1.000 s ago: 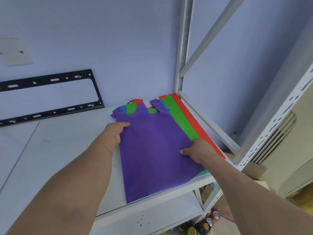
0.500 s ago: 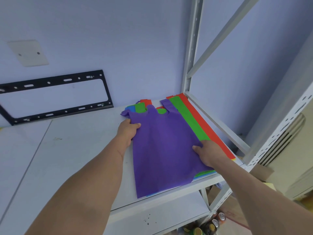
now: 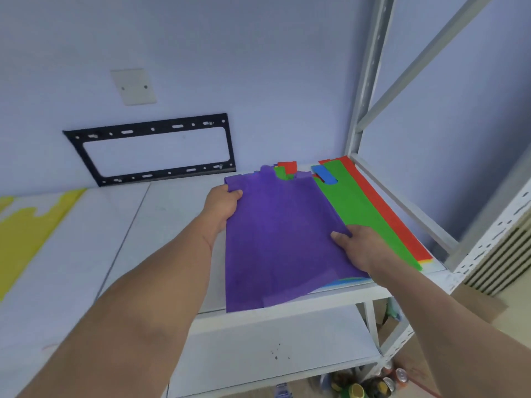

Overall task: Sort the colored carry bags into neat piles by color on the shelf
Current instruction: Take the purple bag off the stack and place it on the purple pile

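A purple carry bag (image 3: 275,239) lies on top of a stack of bags at the right end of the white shelf (image 3: 172,225). My left hand (image 3: 222,205) grips its upper left edge, thumb on top. My right hand (image 3: 359,245) pinches its right edge lower down. Beneath it show a green bag (image 3: 359,208), a red bag (image 3: 388,208) and a blue handle (image 3: 326,175). The purple bag's bottom hangs a little over the shelf's front edge. A yellow bag (image 3: 26,234) lies flat at the shelf's far left.
A white metal rack post (image 3: 365,104) and diagonal brace stand right behind the stack. A black wall bracket (image 3: 155,150) hangs on the wall behind. A lower shelf (image 3: 273,349) sits below, with cans on the floor (image 3: 393,380).
The purple bag has shifted left off the stack, baring more of the green and red bags. Both hands kept hold of it. The view swung left, bringing the yellow bag into sight.
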